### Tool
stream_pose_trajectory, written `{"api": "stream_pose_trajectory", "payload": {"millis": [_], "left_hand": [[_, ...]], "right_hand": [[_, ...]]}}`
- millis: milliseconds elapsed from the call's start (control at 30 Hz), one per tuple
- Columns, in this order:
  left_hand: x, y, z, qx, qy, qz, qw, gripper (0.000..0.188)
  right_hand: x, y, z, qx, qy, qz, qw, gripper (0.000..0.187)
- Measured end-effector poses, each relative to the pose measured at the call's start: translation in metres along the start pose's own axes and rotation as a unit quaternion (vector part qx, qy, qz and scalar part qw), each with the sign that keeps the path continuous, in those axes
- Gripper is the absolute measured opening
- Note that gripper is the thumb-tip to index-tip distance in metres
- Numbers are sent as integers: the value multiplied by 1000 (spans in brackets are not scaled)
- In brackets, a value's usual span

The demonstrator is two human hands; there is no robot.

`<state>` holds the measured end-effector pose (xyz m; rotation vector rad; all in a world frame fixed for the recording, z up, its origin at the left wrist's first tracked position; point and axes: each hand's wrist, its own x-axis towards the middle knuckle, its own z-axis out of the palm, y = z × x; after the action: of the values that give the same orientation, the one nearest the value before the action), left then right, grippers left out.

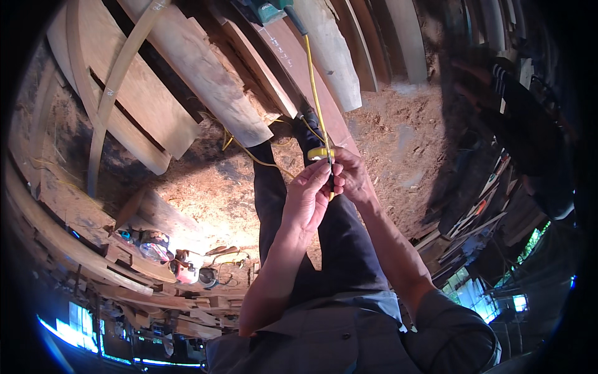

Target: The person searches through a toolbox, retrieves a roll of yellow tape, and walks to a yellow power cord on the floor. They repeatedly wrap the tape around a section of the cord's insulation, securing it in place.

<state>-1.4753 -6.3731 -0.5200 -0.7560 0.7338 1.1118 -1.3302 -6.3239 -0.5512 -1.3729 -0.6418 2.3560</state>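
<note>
A yellow power cord point(314, 87) runs down from a green power tool point(271, 11) at the top to my hands. Below the fingertips a stretch of the cord is black point(331, 182), and its lower end shows yellow again. My left hand point(306, 198) is closed, pinching the cord between thumb and fingers. On the other side my right hand point(354, 177) is closed too, its upper fingers at the edge of a roll of yellow tape point(319, 153) and its lower fingers against the black stretch. The roll's contact with the fingers is partly hidden.
Long wooden planks point(199, 68) lie across the top, close to my feet. Sawdust covers the floor point(398, 143). More yellow cord point(261, 163) loops by my legs. A red and white machine point(185, 268) sits at lower left. Another person point(529, 118) is at the right, in shadow.
</note>
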Motion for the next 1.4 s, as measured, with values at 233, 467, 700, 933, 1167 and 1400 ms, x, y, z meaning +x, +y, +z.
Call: {"api": "stream_pose_trajectory", "payload": {"millis": [233,467,700,933,1167,1400], "left_hand": [[8,7,-9,-135,-95,-54,985,24],[2,-5,6,124,1,129,984,21],[11,-10,4,266,28,238,934,24],[2,2,7,196,64,146,968,17],[1,6,-21,-100,-49,-1,994,25],[5,23,-23,-180,-139,-77,971,35]], "right_hand": [[56,-10,6,-62,-180,-64,980,74],[1,-89,25,-385,91,-70,916,36],[-7,-82,36,-560,94,-234,790,26],[-6,-26,6,-371,150,-173,900,19],[34,21,7,-136,36,-106,984,27],[59,-7,18,-149,-93,-6,984,45]]}}
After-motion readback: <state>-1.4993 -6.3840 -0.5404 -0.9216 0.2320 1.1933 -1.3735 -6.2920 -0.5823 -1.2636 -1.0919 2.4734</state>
